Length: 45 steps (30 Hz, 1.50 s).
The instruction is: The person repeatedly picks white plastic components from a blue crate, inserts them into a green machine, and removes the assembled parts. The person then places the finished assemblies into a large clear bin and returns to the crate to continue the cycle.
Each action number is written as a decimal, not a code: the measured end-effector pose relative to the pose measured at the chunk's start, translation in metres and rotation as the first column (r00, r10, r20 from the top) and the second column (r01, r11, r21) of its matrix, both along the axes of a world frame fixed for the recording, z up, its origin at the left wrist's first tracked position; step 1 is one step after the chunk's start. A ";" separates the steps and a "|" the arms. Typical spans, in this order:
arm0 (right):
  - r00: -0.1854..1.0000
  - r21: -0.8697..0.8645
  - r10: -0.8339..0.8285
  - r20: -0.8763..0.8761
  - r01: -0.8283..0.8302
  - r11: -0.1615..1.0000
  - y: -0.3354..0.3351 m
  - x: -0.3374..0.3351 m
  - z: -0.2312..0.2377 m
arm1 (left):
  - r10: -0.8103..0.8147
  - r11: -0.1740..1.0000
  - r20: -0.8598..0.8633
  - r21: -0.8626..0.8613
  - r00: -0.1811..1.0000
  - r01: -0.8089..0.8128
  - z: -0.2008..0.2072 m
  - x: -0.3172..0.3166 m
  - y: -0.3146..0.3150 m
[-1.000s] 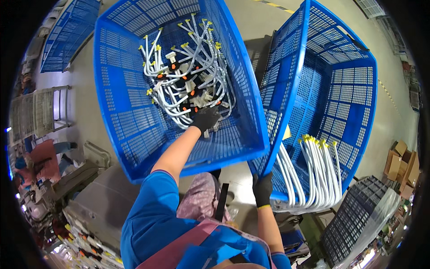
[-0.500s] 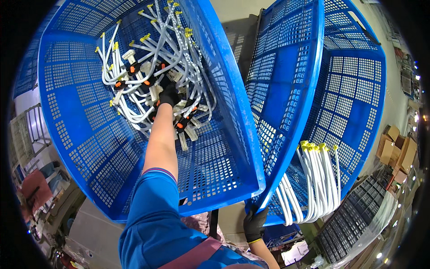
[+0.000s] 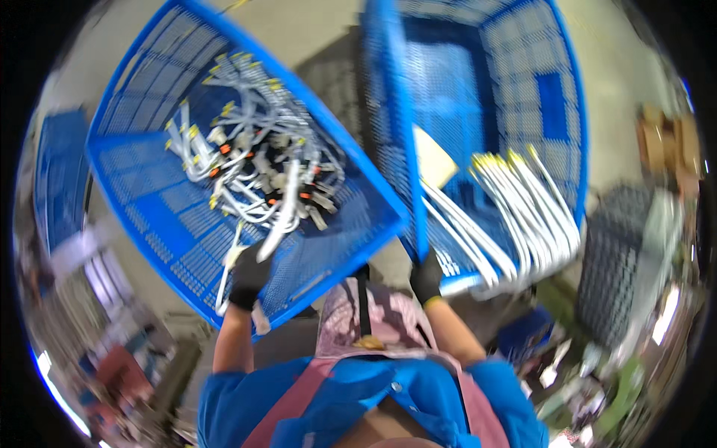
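Observation:
My left hand [image 3: 250, 278], black-gloved, is at the near end of the left blue basket [image 3: 149, 239]. Its fingers are closed on a bent white tube [image 3: 282, 213], blurred by motion; a thinner white length hangs beside the hand. Beyond it lies a tangled pile of white tubes [image 3: 243, 179] with yellow ends, black-and-orange connectors and clear fittings. My right hand [image 3: 426, 276], also gloved, grips the near corner of the right blue basket [image 3: 554, 104]. In that basket, several white tubes [image 3: 523, 220] with yellow tips lie side by side, bends toward me.
A pale yellow sheet [image 3: 433, 158] is inside the right basket. Cardboard boxes [image 3: 667, 145] and a stack of dark grey crates [image 3: 612, 261] stand at the right. Another blue basket [image 3: 61, 175] is at the far left. The two baskets nearly touch at their near corners.
My left hand has drawn back from the pile toward me, bringing a white tube. My view has shifted, showing both arms and the yellow sheet. My right hand stays on the right basket's corner.

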State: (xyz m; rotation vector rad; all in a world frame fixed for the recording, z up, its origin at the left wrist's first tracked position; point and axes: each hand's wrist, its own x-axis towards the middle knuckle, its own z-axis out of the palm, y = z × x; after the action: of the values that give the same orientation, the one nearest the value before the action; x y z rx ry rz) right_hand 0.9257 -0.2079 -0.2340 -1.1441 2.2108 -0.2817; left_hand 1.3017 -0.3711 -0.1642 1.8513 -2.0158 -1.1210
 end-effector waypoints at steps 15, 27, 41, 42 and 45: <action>0.993 -0.219 -0.114 0.018 0.115 0.969 0.125 -0.166 0.044 | 0.621 0.715 -0.293 -0.167 0.727 -0.679 0.254 -0.117 0.172; 0.838 -0.241 -0.453 -0.304 0.392 0.888 0.174 -0.303 -0.007 | 0.469 0.538 -0.409 -0.570 0.783 -0.621 0.342 -0.215 0.302; 0.971 -0.491 -0.225 0.087 0.238 0.838 0.188 -0.294 0.000 | 0.495 0.591 -0.369 -0.520 0.786 -0.617 0.353 -0.213 0.356; 0.987 -0.550 -0.142 0.079 0.162 0.819 0.188 -0.290 0.017 | 0.483 0.630 -0.366 -0.486 0.796 -0.606 0.353 -0.207 0.355; 0.986 -0.593 -0.074 -0.150 -0.030 0.805 0.178 -0.285 0.085 | 0.435 0.675 -0.398 -0.449 0.808 -0.585 0.349 -0.189 0.353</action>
State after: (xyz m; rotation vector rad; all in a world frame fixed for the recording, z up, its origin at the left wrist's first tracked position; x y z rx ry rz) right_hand 0.6405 -0.0303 -0.1491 -1.5086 2.3520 -0.9829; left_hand 1.1128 -0.0182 0.1847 1.6753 -1.3215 -0.4963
